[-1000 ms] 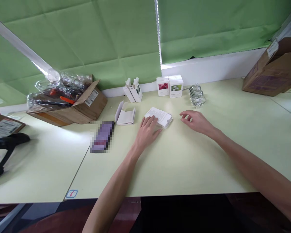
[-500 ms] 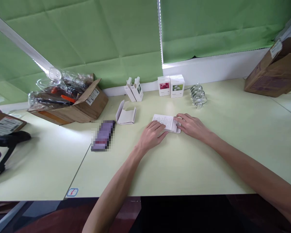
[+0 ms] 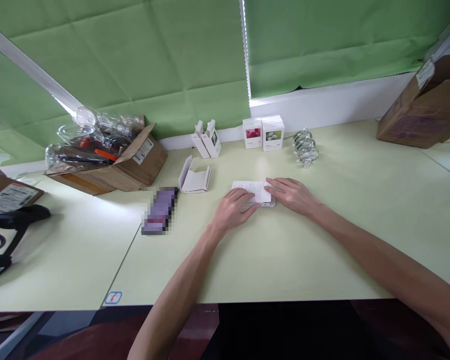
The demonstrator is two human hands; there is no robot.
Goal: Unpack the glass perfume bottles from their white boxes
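Observation:
A white sheet with printed text (image 3: 260, 189) lies over a flat white box (image 3: 272, 202) on the table in front of me. My left hand (image 3: 232, 207) is closed on the left part, its curled fingers on top of the print and its thumb along the near edge. At the right end, the fingertips of my right hand (image 3: 292, 195) are closed on the sheet's edge. The hands hide part of the box. To their left stands an opened white carton (image 3: 195, 180) with a raised flap.
Behind are two narrow white boxes (image 3: 207, 142), white boxes with flower pictures (image 3: 263, 135) and a clear plastic-wrapped coil (image 3: 305, 146). A blurred-out phone (image 3: 160, 210) lies left. Cardboard boxes stand at the left (image 3: 142, 162) and right (image 3: 416, 120); a black device (image 3: 11, 225) sits far left.
The printed sheet has shifted slightly left and now covers more of the right end of the box. My right hand has moved a little left with it; my left hand has barely moved.

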